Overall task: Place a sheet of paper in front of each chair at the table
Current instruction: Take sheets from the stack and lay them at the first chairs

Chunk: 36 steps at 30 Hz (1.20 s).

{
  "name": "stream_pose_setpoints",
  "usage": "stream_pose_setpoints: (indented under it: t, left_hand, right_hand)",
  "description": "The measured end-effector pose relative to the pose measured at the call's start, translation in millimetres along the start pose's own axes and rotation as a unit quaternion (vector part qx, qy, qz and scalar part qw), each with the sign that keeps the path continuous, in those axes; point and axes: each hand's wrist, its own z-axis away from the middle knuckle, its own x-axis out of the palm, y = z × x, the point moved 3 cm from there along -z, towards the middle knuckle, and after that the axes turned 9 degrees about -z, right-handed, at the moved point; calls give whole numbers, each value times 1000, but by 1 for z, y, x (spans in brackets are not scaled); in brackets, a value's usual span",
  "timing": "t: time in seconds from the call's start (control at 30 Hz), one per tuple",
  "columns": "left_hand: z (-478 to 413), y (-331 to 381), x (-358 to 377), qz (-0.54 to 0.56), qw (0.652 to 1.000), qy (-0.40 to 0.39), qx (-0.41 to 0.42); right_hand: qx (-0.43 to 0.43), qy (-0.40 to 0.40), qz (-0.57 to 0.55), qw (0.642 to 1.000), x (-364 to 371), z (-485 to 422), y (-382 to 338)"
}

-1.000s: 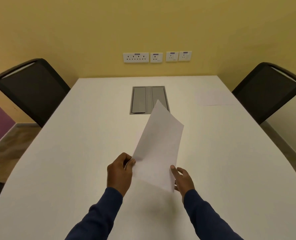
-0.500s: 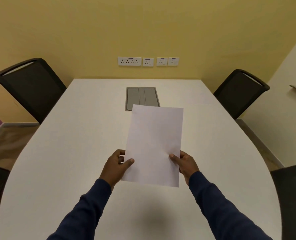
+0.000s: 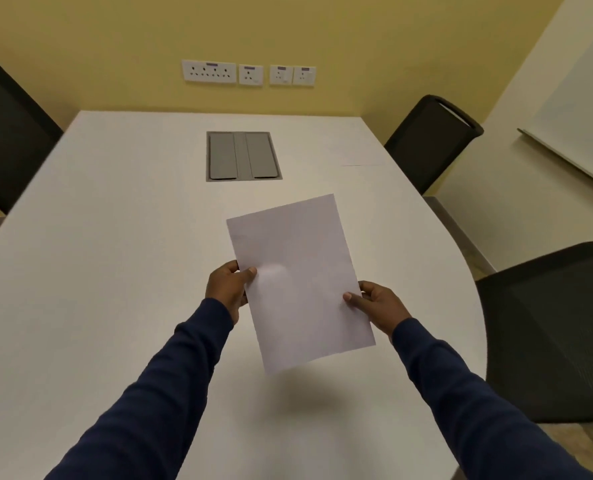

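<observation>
1. Both hands are clamped on one sheet of paper [image 3: 300, 282]: the left hand [image 3: 229, 285] pinches its left edge with thumb on top, the right hand [image 3: 379, 304] pinches its right edge. The hands are apart, with the sheet between them.
2. The sheet is held clear above the table [image 3: 115, 271], nearer the person than the grey cable hatch [image 3: 243, 155], and casts a shadow below.
3. Judgement: the step in hand is delivery to the near right chair [image 3: 551, 334]. Lower the sheet flat, square to the table edge facing that chair, and release both edges together.
4. A faint sheet [image 3: 362, 157] appears to lie before the far right chair [image 3: 433, 140]; only one edge line is legible.
5. The left chair [image 3: 7, 133] is cut off by the frame; the table before it looks bare.
</observation>
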Motion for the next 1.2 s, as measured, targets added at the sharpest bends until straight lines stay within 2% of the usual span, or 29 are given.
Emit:
stream_pose_setpoints:
  t: [0.17,0.3,0.4,0.6,0.77,0.97,1.2]
  left_hand:
    - [-7,-19,43,69,996,32,-36]
    - [-18,-33,91,108,991,54,-64]
    - [-27,-47,135,138,985,58,-84]
    - [-36,-80,226,159,977,60,-128]
    - [-45,-109,278,86,981,66,-159]
    - [-65,-146,316,-23,974,48,-220]
    - [-75,-185,337,-45,955,39,-291]
  right_hand:
    - [47,29,-95,994,-59,5,25]
    - [83,70,-214,971,-107,4,54]
    - [90,83,-248,961,-135,1,69]
    - [102,107,-190,971,-195,-16,93]
    - [133,175,-126,967,-249,-36,114]
    - [175,226,-63,956,-295,-71,143]
    - [213,268,-33,939,-316,-100,173]
